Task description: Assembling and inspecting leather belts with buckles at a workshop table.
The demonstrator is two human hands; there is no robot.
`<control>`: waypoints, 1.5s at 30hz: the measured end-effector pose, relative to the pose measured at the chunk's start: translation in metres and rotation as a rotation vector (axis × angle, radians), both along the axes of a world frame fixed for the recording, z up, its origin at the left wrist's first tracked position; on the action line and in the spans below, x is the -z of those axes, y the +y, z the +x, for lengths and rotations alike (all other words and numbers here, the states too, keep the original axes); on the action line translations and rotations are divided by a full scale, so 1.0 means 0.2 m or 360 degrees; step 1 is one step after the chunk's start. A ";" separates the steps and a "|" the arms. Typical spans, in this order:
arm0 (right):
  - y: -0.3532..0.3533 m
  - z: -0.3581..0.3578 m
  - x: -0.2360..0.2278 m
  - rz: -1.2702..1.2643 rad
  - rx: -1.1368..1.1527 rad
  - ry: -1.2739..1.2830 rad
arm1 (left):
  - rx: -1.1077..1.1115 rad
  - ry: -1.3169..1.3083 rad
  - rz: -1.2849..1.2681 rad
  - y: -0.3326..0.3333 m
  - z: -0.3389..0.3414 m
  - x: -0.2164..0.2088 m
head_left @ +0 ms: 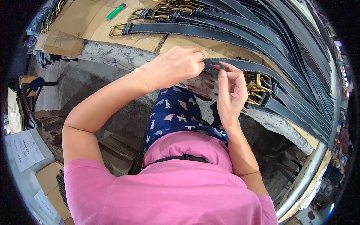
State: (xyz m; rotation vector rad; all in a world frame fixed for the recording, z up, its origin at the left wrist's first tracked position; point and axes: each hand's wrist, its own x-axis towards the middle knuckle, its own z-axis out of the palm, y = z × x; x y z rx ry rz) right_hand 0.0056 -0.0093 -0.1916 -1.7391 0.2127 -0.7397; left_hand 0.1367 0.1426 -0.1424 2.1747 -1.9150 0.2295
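My left hand (pixel 182 68) is closed over the end of a dark leather belt (pixel 245 66) with pale edge stitching. That belt runs off to the right, above my other hand. My right hand (pixel 233 88) pinches a small dark green curved strip (pixel 217 67) between thumb and fingers, right against the belt. What the strip is exactly, I cannot make out. The belt's tip is hidden inside my left fist. Just right of my right hand, brass-coloured buckles (pixel 259 85) of other belts lie in a cluster.
Many dark belts (pixel 292 63) lie in a thick bundle across the right of the cardboard-covered bench (pixel 71 22). One belt's brass buckle (pixel 117 30) points left, near a green lighter (pixel 116 12). An open cardboard box (pixel 50 180) stands at the lower left.
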 end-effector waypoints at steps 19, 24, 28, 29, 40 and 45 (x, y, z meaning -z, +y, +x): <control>0.04 0.03 0.01 -0.0734 0.0003 -0.0005 | -0.0040 0.0320 -0.0554 0.08 0.00 0.16; 0.04 0.02 0.00 -0.0767 0.0010 0.0011 | -0.0047 0.0296 -0.0577 0.08 -0.01 0.17; 0.04 0.02 0.01 -0.0759 0.0016 0.0017 | -0.0053 0.0287 -0.0560 0.08 -0.01 0.16; 0.04 0.02 0.01 -0.0767 0.0019 0.0014 | -0.0051 0.0290 -0.0558 0.07 -0.01 0.16; 0.04 0.02 -0.01 -0.0692 0.0015 -0.0025 | -0.0303 0.0707 -0.0682 0.10 -0.02 0.16; 0.04 0.05 -0.09 -0.0895 0.0072 -0.0072 | -0.0603 0.1019 -0.1036 0.12 -0.09 0.19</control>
